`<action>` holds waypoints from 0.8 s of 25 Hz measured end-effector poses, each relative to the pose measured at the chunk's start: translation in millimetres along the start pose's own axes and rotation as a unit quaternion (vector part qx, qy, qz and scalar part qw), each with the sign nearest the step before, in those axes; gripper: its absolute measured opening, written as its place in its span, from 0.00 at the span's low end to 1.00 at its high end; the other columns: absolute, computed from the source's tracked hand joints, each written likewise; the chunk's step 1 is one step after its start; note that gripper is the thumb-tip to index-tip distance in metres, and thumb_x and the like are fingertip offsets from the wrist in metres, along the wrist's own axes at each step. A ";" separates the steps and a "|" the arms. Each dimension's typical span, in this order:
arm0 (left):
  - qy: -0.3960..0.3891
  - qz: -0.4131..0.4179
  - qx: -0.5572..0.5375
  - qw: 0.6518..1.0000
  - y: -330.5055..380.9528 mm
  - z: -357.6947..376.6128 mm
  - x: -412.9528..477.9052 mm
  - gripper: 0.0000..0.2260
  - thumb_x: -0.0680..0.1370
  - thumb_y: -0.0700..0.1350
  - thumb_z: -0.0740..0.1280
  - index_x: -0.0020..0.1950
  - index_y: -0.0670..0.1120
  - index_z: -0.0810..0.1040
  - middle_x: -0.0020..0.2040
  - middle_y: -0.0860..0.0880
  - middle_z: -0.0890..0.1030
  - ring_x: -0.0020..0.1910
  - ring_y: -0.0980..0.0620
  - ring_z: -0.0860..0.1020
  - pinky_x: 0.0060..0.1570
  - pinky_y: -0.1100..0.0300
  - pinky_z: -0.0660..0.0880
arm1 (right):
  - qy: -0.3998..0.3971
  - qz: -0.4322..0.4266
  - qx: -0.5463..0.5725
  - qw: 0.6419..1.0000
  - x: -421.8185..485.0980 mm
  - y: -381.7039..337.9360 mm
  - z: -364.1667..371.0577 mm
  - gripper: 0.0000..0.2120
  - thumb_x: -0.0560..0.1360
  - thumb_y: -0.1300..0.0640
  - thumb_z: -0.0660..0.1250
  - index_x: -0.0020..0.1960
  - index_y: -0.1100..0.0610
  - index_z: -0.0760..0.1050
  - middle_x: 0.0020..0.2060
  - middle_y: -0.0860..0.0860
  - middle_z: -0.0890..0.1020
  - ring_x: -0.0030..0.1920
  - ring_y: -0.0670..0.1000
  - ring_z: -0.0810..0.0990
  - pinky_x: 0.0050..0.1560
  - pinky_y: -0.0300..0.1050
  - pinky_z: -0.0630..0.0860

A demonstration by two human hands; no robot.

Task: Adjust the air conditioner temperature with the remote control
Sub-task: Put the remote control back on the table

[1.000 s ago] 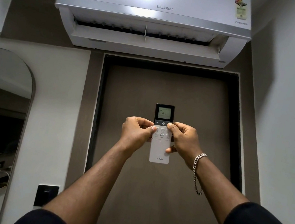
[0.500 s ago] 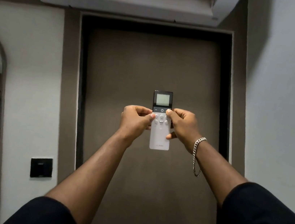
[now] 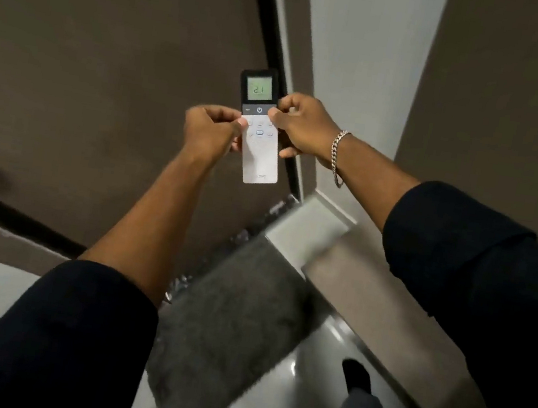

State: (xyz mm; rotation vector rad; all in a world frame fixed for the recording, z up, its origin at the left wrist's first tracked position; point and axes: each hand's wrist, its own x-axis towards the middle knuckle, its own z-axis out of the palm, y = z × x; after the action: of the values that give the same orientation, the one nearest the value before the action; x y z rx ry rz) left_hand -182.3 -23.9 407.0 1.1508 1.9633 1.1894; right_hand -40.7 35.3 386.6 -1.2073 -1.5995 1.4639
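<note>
A slim white remote control (image 3: pixel 260 157) with a black top and a lit green screen reading 21 is held out at arm's length. My left hand (image 3: pixel 210 133) pinches its left edge, thumb by the buttons. My right hand (image 3: pixel 301 125), with a silver bracelet on the wrist, grips its right edge, thumb resting on the upper buttons. The air conditioner is out of view.
A brown door (image 3: pixel 105 77) with a black frame fills the view behind the remote. A grey mat (image 3: pixel 227 319) lies on the glossy floor below. A white wall (image 3: pixel 360 61) stands to the right. My foot (image 3: pixel 357 378) shows at the bottom right.
The view has swung down and tilted, so the air conditioner, mirror and wall switch have left the frame and the floor mat has come in. Both hands still hold the remote.
</note>
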 end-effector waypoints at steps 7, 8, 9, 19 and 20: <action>-0.198 -0.175 0.024 0.964 -167.3 230.0 -4.6 0.05 0.76 0.38 0.68 0.50 0.40 0.82 0.52 0.43 0.85 0.49 0.47 0.85 0.45 0.56 0.83 | 0.095 0.280 0.082 0.952 -13.5 266.2 -80.8 0.07 0.78 0.59 0.63 0.42 0.57 0.69 0.54 0.60 0.82 0.47 0.57 0.83 0.38 0.50 0.84; -0.220 -0.194 0.029 0.956 -191.9 255.9 -12.0 0.06 0.76 0.38 0.68 0.50 0.39 0.82 0.52 0.43 0.85 0.50 0.46 0.85 0.46 0.55 0.83 | 0.106 0.315 0.100 0.938 -21.9 298.8 -87.0 0.06 0.78 0.59 0.63 0.43 0.58 0.70 0.56 0.61 0.82 0.48 0.58 0.83 0.38 0.50 0.83; -0.236 -0.208 0.038 0.949 -213.9 278.8 -19.4 0.06 0.76 0.37 0.67 0.50 0.39 0.83 0.51 0.44 0.85 0.50 0.46 0.85 0.47 0.54 0.83 | 0.117 0.345 0.107 0.925 -28.5 328.5 -92.0 0.05 0.78 0.60 0.63 0.44 0.60 0.70 0.57 0.61 0.81 0.50 0.59 0.83 0.39 0.50 0.83; -0.409 -0.144 0.175 0.884 -363.1 433.1 -74.6 0.13 0.78 0.39 0.63 0.59 0.42 0.81 0.59 0.42 0.83 0.56 0.42 0.82 0.53 0.49 0.81 | 0.269 0.509 0.085 0.814 -72.6 536.6 -109.5 0.03 0.74 0.60 0.68 0.42 0.58 0.76 0.50 0.61 0.85 0.48 0.59 0.86 0.42 0.56 0.85; -0.413 -0.140 0.190 0.880 -363.6 438.8 -74.7 0.13 0.78 0.40 0.63 0.60 0.42 0.81 0.60 0.42 0.83 0.57 0.43 0.82 0.53 0.51 0.81 | 0.280 0.514 0.069 0.808 -71.5 542.4 -111.7 0.04 0.74 0.58 0.68 0.43 0.59 0.77 0.50 0.60 0.85 0.48 0.59 0.86 0.42 0.54 0.85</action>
State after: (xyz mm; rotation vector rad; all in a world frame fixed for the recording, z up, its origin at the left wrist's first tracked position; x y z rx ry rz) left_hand 64.7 3.7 -111.2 1.2224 1.6043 0.0829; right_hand 195.2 -13.1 -117.1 -2.3180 -0.3604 1.5005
